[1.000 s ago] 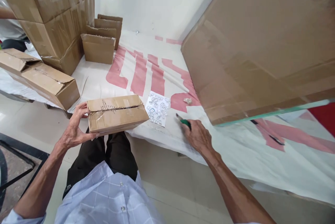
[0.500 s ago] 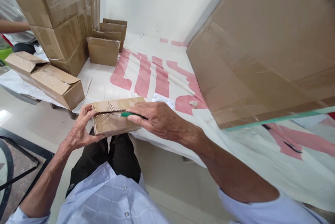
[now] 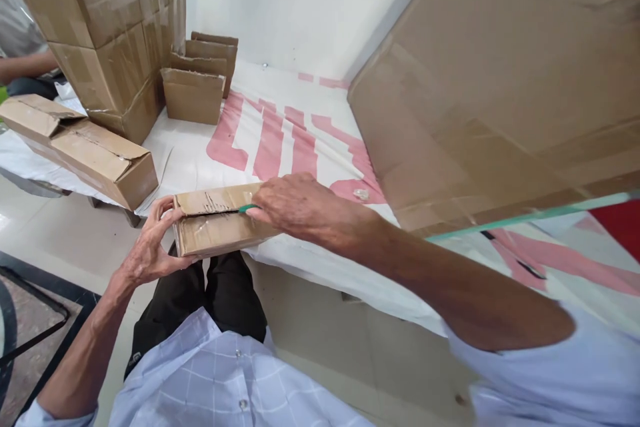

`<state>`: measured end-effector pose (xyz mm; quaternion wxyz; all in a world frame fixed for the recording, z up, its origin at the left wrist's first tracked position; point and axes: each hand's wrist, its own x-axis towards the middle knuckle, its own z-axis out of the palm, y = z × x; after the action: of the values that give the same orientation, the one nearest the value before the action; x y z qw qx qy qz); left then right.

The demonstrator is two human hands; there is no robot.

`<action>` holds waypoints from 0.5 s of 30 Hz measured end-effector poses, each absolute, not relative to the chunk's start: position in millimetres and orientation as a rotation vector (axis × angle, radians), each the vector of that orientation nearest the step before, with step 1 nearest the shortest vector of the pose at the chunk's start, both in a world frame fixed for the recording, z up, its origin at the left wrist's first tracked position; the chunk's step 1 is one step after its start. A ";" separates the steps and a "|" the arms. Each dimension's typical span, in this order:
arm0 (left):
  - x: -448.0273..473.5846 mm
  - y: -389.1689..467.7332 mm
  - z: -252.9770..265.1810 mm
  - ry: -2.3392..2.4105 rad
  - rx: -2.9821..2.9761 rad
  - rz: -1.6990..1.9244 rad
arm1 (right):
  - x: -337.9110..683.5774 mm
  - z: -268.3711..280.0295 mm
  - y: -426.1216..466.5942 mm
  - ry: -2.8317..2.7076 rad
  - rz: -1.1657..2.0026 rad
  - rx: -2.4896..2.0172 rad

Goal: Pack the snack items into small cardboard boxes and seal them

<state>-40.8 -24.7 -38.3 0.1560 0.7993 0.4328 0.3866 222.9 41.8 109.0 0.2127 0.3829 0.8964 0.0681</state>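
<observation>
A small taped cardboard box [image 3: 220, 235] lies at the table's front edge, above my lap. My left hand [image 3: 153, 247] grips its left end, thumb below and fingers on top. A dark slit runs along the top of the box, with short ragged cuts beside it. My right hand [image 3: 295, 204] is closed around a green-handled knife [image 3: 246, 208] at the slit. Only a bit of the green handle shows in front of the fingers; the blade cannot be made out. The right end of the box is partly hidden behind that hand.
Stacked taped cartons [image 3: 107, 60] stand at the left, with a long cardboard box [image 3: 83, 147] before them. Several upright cardboard pieces [image 3: 194, 95] stand behind. A large cardboard sheet [image 3: 500, 94] leans at the right. A small clear object [image 3: 361, 194] lies on the cloth. Another person's arm [image 3: 30, 66] shows far left.
My right hand has slid right and slightly away along the slit with the knife. It now covers the handwritten paper on the cloth. My left hand keeps its grip on the box.
</observation>
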 end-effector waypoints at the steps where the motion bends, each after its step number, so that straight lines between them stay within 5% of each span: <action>1: -40.4 -23.3 -38.6 1.242 2.291 1.094 | 230.5 109.1 42.3 2.481 0.206 1.071; 15: -34.5 -18.7 -29.4 1.214 2.346 1.000 | 319.3 79.2 21.2 2.743 0.348 1.156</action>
<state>-34.5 -18.7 -29.4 0.1580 0.8202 0.4243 0.3498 319.3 21.2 79.2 0.0723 0.3848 0.9128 0.1159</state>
